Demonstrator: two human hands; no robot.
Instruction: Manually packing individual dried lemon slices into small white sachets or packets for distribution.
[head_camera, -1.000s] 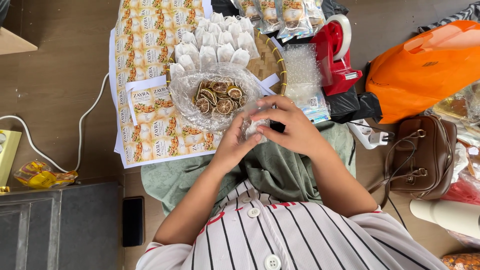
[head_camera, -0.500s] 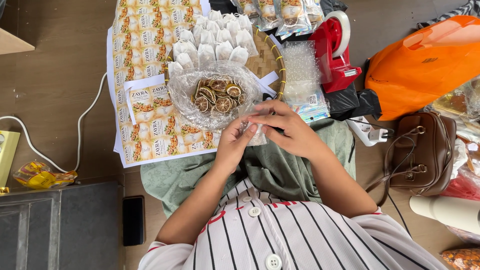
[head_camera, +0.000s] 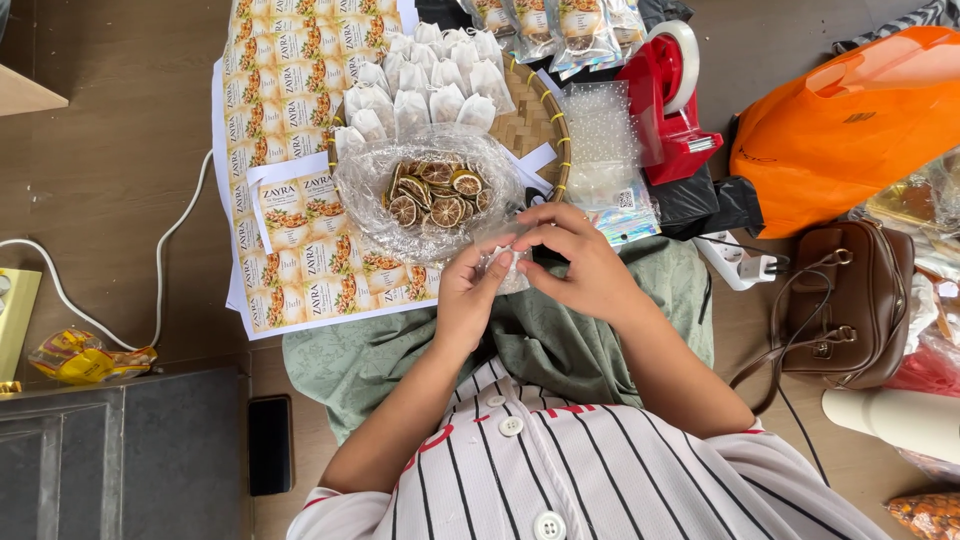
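Small clear pouch (head_camera: 503, 262) pinched between left hand (head_camera: 470, 295) and right hand (head_camera: 580, 262), just below the dried-citrus bag (head_camera: 432, 190); likely light, flimsy, slippery; best gripped at edges.

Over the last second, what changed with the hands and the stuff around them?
Little changed. Both hands drew slightly back from the plastic bag of dried citrus slices toward the lap. The left hand and right hand still pinch the small white pouch between their fingertips. The woven tray, label sheets, red tape dispenser and brown handbag stayed put.
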